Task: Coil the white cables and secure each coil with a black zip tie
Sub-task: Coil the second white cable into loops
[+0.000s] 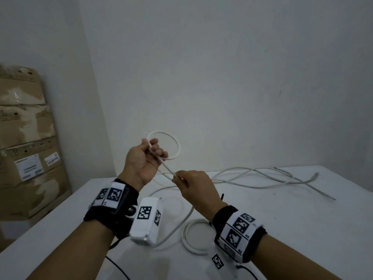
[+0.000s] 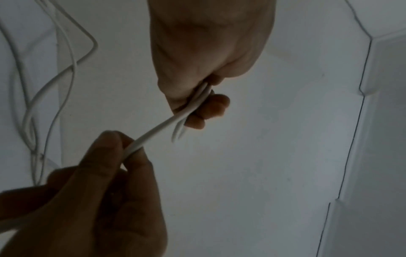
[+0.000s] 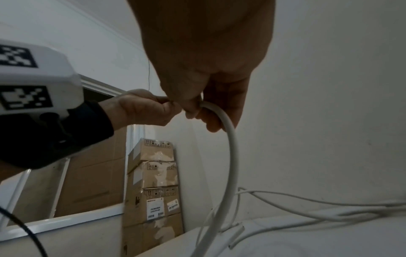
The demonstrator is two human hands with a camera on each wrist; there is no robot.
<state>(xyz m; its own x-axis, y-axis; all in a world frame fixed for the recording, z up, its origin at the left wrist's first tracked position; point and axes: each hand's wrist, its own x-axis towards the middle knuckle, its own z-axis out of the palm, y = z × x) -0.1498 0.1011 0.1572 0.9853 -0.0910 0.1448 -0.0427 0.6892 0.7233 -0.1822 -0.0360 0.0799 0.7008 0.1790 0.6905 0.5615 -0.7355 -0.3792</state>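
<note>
My left hand (image 1: 153, 151) is raised above the white table (image 1: 302, 223) and grips a white cable where it crosses itself, so a single loop (image 1: 179, 147) stands up behind the fingers. A short straight run of that cable (image 2: 158, 129) slopes down to my right hand (image 1: 178, 178), which pinches it between thumb and fingers. Below the right hand the cable (image 3: 232, 156) curves down to the table. In the left wrist view two strands pass through the left hand (image 2: 204, 104). A finished-looking white coil (image 1: 184, 235) lies under my right wrist, with a black zip tie (image 1: 222, 197) sticking up beside it.
Loose white cables (image 1: 262, 178) sprawl across the table's far right side. Stacked cardboard boxes (image 1: 26, 138) stand on the left against the wall, beyond the table's left edge. A thin black wire (image 1: 119, 267) trails near the front edge.
</note>
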